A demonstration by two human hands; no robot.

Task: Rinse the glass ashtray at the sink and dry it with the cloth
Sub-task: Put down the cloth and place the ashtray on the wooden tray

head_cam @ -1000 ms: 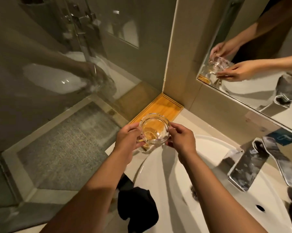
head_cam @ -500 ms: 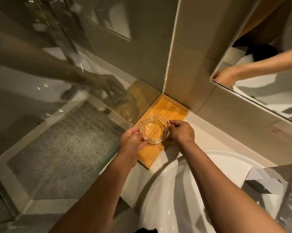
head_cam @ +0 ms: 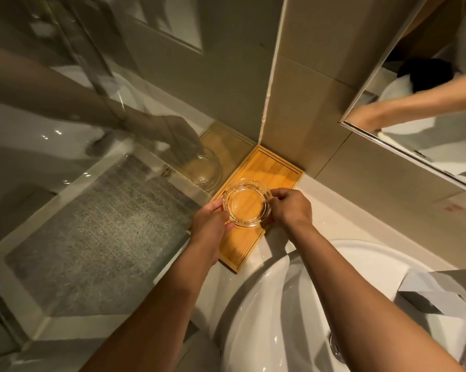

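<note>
A round clear glass ashtray (head_cam: 246, 202) sits low over the bamboo tray (head_cam: 273, 170) in the counter's corner; whether it rests on the wood I cannot tell. My left hand (head_cam: 211, 220) grips its left rim. My right hand (head_cam: 291, 208) holds the right rim with fingertips. The white sink basin (head_cam: 293, 304) lies below and to the right of my arms. The cloth is out of view except as a dark shape in the mirror (head_cam: 420, 76).
A glass shower partition (head_cam: 92, 157) stands directly left of the tray and reflects my hands. Tiled wall meets the tray's far edges. The chrome tap (head_cam: 438, 296) is at the right edge. The drain (head_cam: 336, 347) shows at the bottom right.
Both hands carried the ashtray away from above the sink toward the corner and lowered it over the bamboo tray. My view turned left, so the tap and dark cloth slid out of frame.
</note>
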